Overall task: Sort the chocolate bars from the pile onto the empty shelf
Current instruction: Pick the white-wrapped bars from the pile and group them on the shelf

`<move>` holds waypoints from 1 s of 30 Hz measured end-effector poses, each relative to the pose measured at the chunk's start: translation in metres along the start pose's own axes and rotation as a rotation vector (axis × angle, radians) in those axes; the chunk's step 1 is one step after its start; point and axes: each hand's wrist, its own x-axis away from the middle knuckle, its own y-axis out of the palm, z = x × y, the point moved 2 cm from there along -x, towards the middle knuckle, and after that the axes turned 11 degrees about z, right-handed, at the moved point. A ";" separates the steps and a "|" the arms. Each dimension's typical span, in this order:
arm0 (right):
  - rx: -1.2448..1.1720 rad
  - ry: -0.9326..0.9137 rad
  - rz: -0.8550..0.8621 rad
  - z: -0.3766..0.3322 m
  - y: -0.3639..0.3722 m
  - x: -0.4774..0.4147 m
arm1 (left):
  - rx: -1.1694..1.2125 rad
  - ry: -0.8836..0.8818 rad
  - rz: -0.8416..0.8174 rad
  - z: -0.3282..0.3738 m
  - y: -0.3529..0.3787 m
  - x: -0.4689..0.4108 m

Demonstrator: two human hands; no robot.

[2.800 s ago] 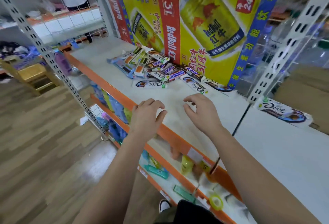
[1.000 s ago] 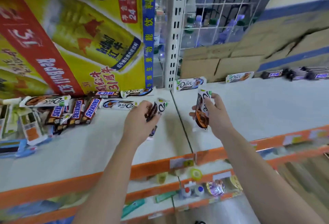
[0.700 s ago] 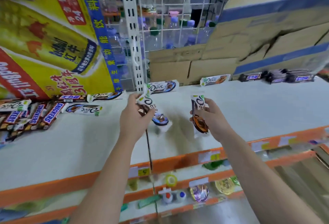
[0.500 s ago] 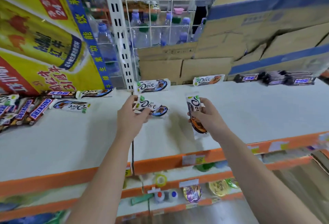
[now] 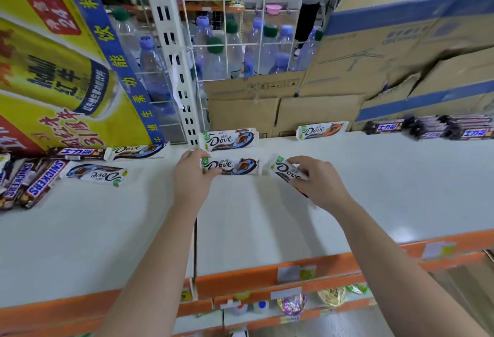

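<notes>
My left hand (image 5: 191,177) pinches the left end of a white blue-swirl Dove bar (image 5: 232,166) that lies flat on the white shelf (image 5: 374,189). Directly behind it another blue-swirl Dove bar (image 5: 229,139) leans at the back. My right hand (image 5: 316,183) grips an orange-swirl Dove bar (image 5: 287,172), tilted, just above the shelf. A matching orange Dove bar (image 5: 322,130) lies at the back. Dark Snickers bars (image 5: 433,128) are grouped at the far right. The pile (image 5: 37,173) of Snickers and Dove bars lies on the left shelf.
A white slotted upright (image 5: 176,69) and a seam divide the two shelves. Cardboard boxes (image 5: 374,69) line the back, with water bottles (image 5: 219,50) behind a wire grid. A yellow drink poster (image 5: 53,63) backs the left shelf. Orange shelf edge (image 5: 267,280) lies below.
Both hands took Dove bars from the pile and carried them right. The left hand has laid its bar flat in front of the rear one; the right hand's bar has dropped toward the shelf.
</notes>
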 end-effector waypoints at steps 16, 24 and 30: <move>0.046 0.052 0.025 0.010 0.008 -0.024 | -0.232 0.176 0.089 -0.004 0.038 -0.041; -0.091 0.064 -0.156 0.028 -0.006 -0.030 | -0.286 0.109 0.182 0.009 0.042 -0.037; 0.061 -0.047 -0.097 0.059 -0.026 -0.051 | -0.261 0.199 0.195 0.040 0.062 -0.020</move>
